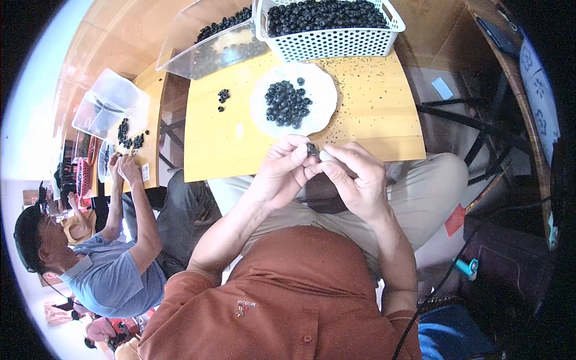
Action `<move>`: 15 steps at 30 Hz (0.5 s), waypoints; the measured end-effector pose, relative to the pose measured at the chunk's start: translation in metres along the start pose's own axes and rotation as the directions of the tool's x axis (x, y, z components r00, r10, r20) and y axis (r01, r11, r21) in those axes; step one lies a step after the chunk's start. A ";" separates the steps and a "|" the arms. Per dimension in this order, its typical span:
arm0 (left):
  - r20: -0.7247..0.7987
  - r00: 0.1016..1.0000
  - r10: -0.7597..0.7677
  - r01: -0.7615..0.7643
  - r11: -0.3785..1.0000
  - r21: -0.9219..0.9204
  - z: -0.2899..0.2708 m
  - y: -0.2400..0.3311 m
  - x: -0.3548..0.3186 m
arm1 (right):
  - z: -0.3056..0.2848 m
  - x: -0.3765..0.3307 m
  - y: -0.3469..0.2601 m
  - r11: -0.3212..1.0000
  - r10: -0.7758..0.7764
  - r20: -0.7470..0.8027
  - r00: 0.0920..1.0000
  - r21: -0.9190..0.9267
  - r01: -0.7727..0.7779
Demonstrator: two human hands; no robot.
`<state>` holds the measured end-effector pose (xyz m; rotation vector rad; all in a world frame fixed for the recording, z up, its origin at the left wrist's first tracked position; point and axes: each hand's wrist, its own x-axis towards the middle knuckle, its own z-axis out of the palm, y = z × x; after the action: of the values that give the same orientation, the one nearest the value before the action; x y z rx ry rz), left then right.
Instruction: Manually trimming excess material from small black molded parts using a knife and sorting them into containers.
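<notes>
My left hand is closed, pinching a small black ring-like piece between thumb and fingertips. Close against it, my right hand is closed too, with a small pale thing at its fingertips; its kind I cannot make out. Both hands are above my lap, at the near edge of the yellow wooden table. Just beyond them, a white plate with a wavy rim bears a heap of black round pieces, several showing a hole.
A white perforated basket full of black pieces stands at the far edge, beside a clear plastic bin with more. Loose pieces lie left of the plate; dark crumbs dot the right. A co-worker sits left at another table.
</notes>
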<state>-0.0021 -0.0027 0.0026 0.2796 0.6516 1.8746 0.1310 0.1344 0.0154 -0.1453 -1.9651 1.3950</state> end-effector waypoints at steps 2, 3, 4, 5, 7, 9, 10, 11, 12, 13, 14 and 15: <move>-0.005 1.000 -0.003 0.003 1.000 -0.001 0.002 0.000 -0.001 | 0.001 -0.001 0.003 1.000 -0.010 -0.017 1.000 -0.004 0.010; -0.012 1.000 -0.003 0.003 1.000 -0.002 0.002 0.000 -0.002 | 0.000 0.000 0.001 1.000 -0.010 -0.016 1.000 -0.002 0.010; -0.013 1.000 -0.002 0.002 1.000 -0.002 0.002 0.000 -0.002 | -0.001 0.001 -0.003 1.000 -0.001 0.003 1.000 -0.017 0.001; -0.013 1.000 0.002 -0.002 1.000 -0.004 0.001 0.000 -0.003 | -0.001 0.002 -0.006 0.999 0.009 0.023 1.000 -0.031 -0.008; -0.010 1.000 0.006 -0.006 1.000 -0.006 0.000 0.000 -0.002 | -0.001 0.001 -0.007 0.999 0.012 0.026 1.000 -0.034 -0.011; 0.004 1.000 0.011 -0.011 1.000 -0.003 0.000 0.000 -0.002 | -0.001 0.001 -0.008 0.999 0.016 0.030 0.999 -0.037 -0.014; 0.004 1.000 0.011 -0.011 1.000 -0.003 0.000 0.000 -0.002 | -0.001 0.002 -0.008 0.999 0.014 0.028 1.000 -0.037 -0.013; -0.001 1.000 0.015 -0.015 1.000 0.002 0.000 -0.001 -0.002 | -0.001 0.002 -0.008 0.999 0.012 0.025 1.000 -0.038 -0.011; -0.005 1.000 0.018 -0.018 1.000 0.007 0.001 -0.001 -0.002 | -0.001 0.001 -0.007 0.999 0.012 0.025 1.000 -0.038 -0.011; -0.004 1.000 0.017 -0.017 1.000 0.008 0.000 -0.001 -0.002 | 0.000 0.001 -0.006 0.999 0.007 0.020 1.000 -0.039 -0.006; -0.004 1.000 0.015 -0.015 1.000 0.018 -0.001 0.000 -0.002 | 0.000 0.001 -0.005 0.999 0.001 0.016 1.000 -0.039 -0.001; -0.005 1.000 0.014 -0.013 0.999 0.030 -0.001 0.000 -0.002 | 0.000 0.000 -0.005 0.999 0.002 0.016 1.000 -0.038 -0.001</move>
<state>-0.0016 -0.0053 0.0019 0.2991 0.6829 1.8804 0.1322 0.1324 0.0198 -0.1539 -2.0059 1.3636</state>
